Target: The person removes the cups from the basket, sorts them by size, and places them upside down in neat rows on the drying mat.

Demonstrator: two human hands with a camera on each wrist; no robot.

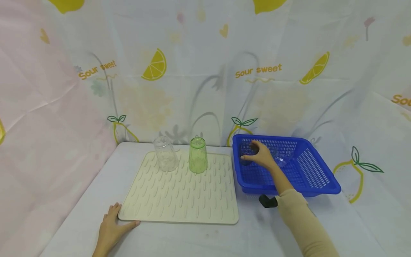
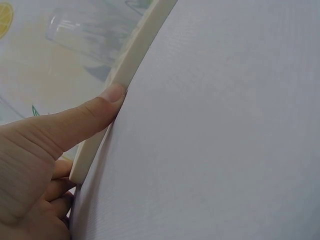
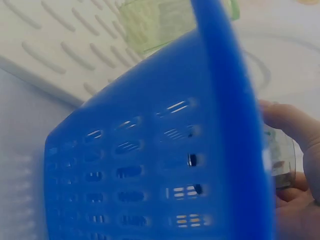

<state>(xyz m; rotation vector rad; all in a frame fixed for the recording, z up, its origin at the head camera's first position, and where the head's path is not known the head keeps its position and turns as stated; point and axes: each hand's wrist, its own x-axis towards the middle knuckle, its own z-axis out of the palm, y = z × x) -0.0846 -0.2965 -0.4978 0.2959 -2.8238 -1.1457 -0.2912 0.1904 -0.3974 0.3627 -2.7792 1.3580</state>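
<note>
Head view. Hands well apart. Right hand (image 1: pixel 261 155) reaches into a blue plastic basket (image 1: pixel 311 190), thumb and fingers clamped round a glass (image 1: pixel 245 149) near the basket's left wall; the glass looks dark against the blue, its full shape partly hidden by the hand. Just right of that hand, inside the same basket, more clear glassware (image 1: pixel 282 160); count uncertain. Basket: slotted walls, flared sides, smooth rolled rim. Left hand (image 1: pixel 110 228) at the near left corner of a cream mat (image 1: pixel 179 203), thumb along the near edge, fingers spread by the left edge. Mat flat, rounded corners, rows of short raised ribs. On it, ahead of the left hand and left of the right: a clear tumbler (image 1: pixel 167 157) and a green translucent tumbler (image 1: pixel 198 157), standing apart from each other.

Left wrist view. Straight thumb touches the mat's thick, smooth edge; other fingers bent beside the corner. Clear tumbler beyond, blurred.

Right wrist view. Basket wall fills the middle, rows of oblong slots. Beyond its rim, the right hand grips the transparent glass, thumb and fingers on opposite sides. Ribbed mat and green tumbler outside the basket.
</note>
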